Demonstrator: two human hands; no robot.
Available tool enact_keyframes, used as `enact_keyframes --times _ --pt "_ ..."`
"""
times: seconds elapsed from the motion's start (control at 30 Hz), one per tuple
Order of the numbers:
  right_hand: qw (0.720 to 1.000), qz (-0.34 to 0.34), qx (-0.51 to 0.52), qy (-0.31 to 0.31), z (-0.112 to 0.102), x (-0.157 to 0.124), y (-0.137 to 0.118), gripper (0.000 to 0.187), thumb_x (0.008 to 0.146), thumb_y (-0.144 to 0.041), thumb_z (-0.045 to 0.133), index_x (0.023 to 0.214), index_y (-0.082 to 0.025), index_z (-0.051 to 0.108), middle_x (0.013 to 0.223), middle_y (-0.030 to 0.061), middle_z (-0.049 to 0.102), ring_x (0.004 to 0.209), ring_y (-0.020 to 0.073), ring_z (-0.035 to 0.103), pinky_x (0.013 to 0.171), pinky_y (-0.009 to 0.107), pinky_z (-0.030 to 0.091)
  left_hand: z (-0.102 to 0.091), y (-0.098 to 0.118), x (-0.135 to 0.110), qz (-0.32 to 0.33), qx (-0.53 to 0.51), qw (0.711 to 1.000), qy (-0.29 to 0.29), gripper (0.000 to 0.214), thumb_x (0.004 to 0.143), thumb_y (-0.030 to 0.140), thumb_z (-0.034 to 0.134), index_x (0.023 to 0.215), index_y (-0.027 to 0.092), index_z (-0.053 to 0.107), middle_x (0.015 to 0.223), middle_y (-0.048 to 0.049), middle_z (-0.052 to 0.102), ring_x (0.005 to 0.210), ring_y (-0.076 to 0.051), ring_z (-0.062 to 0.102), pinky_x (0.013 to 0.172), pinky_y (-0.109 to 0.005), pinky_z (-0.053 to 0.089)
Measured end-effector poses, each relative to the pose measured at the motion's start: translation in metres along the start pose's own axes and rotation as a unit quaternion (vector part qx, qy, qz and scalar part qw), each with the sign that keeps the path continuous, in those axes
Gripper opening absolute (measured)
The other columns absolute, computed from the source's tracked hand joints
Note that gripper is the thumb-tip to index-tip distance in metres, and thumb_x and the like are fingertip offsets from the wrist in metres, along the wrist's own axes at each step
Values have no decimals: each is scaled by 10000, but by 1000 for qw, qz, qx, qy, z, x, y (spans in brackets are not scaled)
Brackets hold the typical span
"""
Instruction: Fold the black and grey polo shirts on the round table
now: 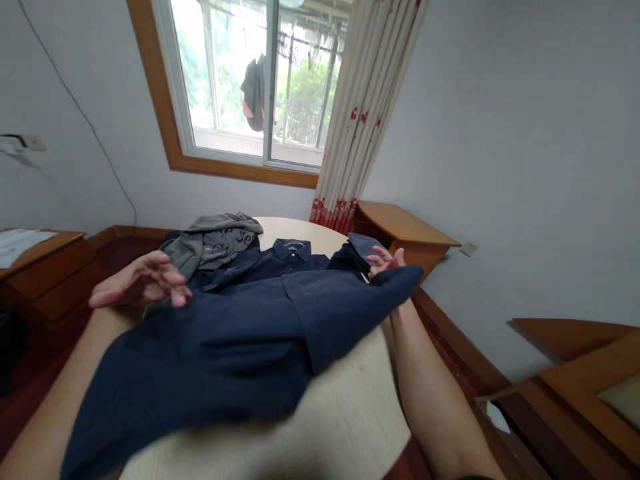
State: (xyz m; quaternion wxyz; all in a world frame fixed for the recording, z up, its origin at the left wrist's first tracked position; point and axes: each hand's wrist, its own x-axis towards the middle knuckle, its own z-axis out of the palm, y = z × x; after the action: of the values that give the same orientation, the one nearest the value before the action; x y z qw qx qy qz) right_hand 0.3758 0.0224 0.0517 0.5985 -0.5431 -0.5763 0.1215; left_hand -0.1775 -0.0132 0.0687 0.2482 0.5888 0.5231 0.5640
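Note:
A dark navy collared shirt (235,340) is spread over the round table. Its collar (293,249) is at the far side, and its near part is lifted and blurred by motion. My left hand (145,283) is at the shirt's left edge, its fingers loosely curved and apart with no cloth seen between them. On the right, my right hand (385,259) shows spread fingers just beyond a raised edge of the shirt, which hides part of the hand and wrist. I cannot tell how firmly the cloth touches either hand.
A heap of grey clothing (215,240) lies on the table's far left, and folded dark clothes (365,248) sit at its far right. The pale tabletop (350,407) shows nearest me. Beyond are a wooden desk (410,223), a curtain (365,107) and a window. Drawers (45,280) stand left.

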Motion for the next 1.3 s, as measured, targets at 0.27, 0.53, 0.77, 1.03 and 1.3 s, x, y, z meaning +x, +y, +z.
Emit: enact_keyframes --times 0.27,0.53,0.77,1.03,1.3 --pt "987 116 56 -92 31 -12 29 514 686 -647 729 848 -159 716 827 94 752 607 173 656 531 272 500 78 26 1 -51 -32 981 -184 582 651 696 707 990 223 718 1149 -120 738 1017 -321 692 897 -456 525" --pt "952 -32 -104 -285 48 -25 19 481 691 -460 806 1093 -200 756 1077 96 732 850 200 659 786 339 527 105 -3 -5 79 369 918 -122 500 741 665 642 989 242 744 1088 -129 722 973 -329 681 861 -410 518" --pt "937 -34 -188 -293 56 -21 25 291 701 -220 725 985 -193 782 812 31 702 728 173 614 738 307 493 132 -1 -14 -10 403 906 -130 372 689 350 753 1029 201 722 987 -168 712 945 -424 681 807 -526 514" --pt "978 -28 -185 90 21 3 41 324 762 -208 562 1013 -102 736 1055 176 665 1024 288 601 969 455 473 49 8 16 28 295 932 207 445 796 232 611 1235 166 653 1110 -136 678 962 -314 649 898 -490 518" --pt "959 -105 -254 -67 47 -18 17 308 868 -307 589 1117 -171 705 1243 132 643 1194 264 574 1095 424 419 88 28 -7 181 335 922 65 282 935 255 470 1078 164 696 1124 -80 716 1093 -245 625 1013 -408 469"
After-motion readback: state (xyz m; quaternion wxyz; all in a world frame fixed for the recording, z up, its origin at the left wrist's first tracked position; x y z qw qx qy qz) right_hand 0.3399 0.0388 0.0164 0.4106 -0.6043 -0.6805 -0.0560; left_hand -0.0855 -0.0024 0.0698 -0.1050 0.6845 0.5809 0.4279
